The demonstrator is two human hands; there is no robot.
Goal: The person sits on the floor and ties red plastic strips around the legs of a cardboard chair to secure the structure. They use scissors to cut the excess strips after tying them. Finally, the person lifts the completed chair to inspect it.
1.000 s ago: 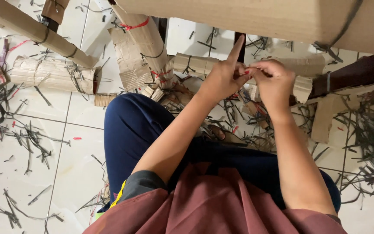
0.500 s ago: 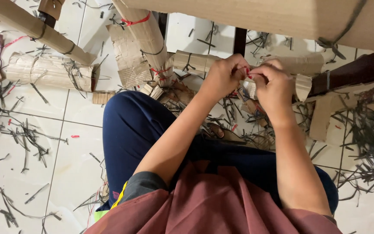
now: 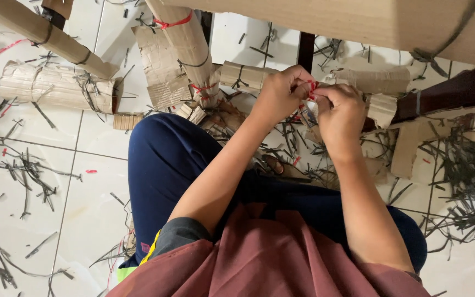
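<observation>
Cardboard rolls (image 3: 185,52) and black strips (image 3: 463,181) crowd the floor.

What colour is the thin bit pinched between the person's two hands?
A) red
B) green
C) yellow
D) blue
A: a thin red strip shows where the left hand and the right hand meet, fingers of both closed around it, in front of a small roll of cardboard.
</observation>
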